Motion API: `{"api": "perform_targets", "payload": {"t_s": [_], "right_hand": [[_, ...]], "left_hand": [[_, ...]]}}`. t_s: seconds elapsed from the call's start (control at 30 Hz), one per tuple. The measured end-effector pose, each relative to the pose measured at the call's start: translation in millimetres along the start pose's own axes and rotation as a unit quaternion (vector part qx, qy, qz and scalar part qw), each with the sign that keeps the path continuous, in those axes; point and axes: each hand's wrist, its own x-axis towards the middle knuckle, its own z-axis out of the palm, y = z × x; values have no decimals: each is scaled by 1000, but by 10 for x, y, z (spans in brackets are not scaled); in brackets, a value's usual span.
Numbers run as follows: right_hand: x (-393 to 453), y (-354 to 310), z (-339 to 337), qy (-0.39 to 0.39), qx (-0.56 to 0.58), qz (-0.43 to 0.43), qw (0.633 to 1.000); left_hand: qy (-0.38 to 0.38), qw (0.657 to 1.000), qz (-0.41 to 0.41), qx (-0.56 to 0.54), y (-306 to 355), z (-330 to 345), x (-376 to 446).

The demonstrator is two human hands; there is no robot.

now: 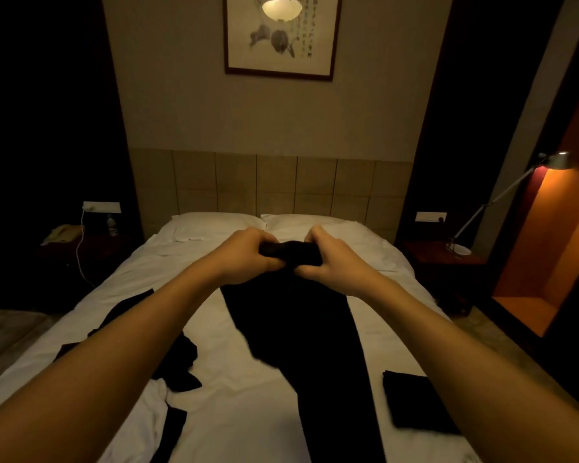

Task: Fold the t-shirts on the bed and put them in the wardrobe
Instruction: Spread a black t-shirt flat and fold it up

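A black t-shirt (301,332) hangs lengthwise over the middle of the white bed (244,406), its top edge bunched and lifted. My left hand (244,255) and my right hand (328,259) grip that bunched edge side by side, fingers curled round the cloth. More black garments (178,362) lie crumpled on the bed's left side, partly hidden by my left forearm. A folded black t-shirt (415,402) lies flat on the bed's right side, near my right forearm.
Two white pillows (214,225) lie at the headboard. A nightstand with a phone (62,233) and a bottle stands on the left. Another nightstand with a lit desk lamp (555,162) stands on the right, beside an orange-lit recess (549,248).
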Motion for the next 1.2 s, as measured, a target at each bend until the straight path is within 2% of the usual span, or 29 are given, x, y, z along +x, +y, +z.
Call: {"api": "perform_targets", "payload": {"t_s": [0.1, 0.2, 0.3, 0.37, 0.43, 0.5, 0.53, 0.57, 0.6, 0.67, 0.7, 0.77, 0.83, 0.9, 1.0, 1.07, 1.2], "right_hand": [[-58, 88, -146, -111, 160, 54, 979], [-80, 138, -302, -178, 184, 88, 963], [-105, 115, -418, -167, 141, 91, 972], [-125, 125, -440, -128, 128, 67, 981], [-171, 144, -445, -97, 184, 51, 977], [-241, 122, -451, -98, 278, 56, 954], [-271, 109, -451, -106, 307, 55, 944], [-298, 89, -458, -109, 314, 46, 942], [-314, 69, -467, -111, 307, 31, 945], [-342, 5, -496, -118, 271, 3, 955], [-358, -56, -520, -114, 243, -15, 963], [-374, -183, -544, -84, 163, -59, 981], [-396, -300, -540, -40, 89, -90, 991], [-437, -383, -519, -9, 21, -99, 995], [-553, -462, -510, -7, -73, -102, 992], [-656, -517, -557, -41, -137, -89, 986], [-825, -626, -806, -94, -240, -8, 966]], "left_hand": [[10, 997, 55, 60, 1, -70, -47], [60, 982, 116, 138, 68, -137, -79], [93, 947, 125, 281, 159, -138, -119], [112, 936, 119, 312, 173, -116, -162], [144, 923, 117, 338, 199, -88, -225], [164, 900, 107, 390, 221, -97, -246], [154, 894, 104, 408, 237, -110, -254], [134, 902, 107, 397, 264, -124, -263], [108, 927, 106, 343, 285, -144, -282], [48, 986, 85, 133, 331, -158, -338], [28, 997, 69, 21, 354, -152, -384], [-14, 984, 31, -172, 391, -113, -501], [-75, 951, -16, -299, 401, -61, -583], [-78, 948, -51, -303, 396, -38, -627], [-98, 972, -98, -190, 414, -85, -707], [-95, 986, -97, -94, 410, -171, -782], [-13, 998, -47, 28, 376, -372, -987]]}}
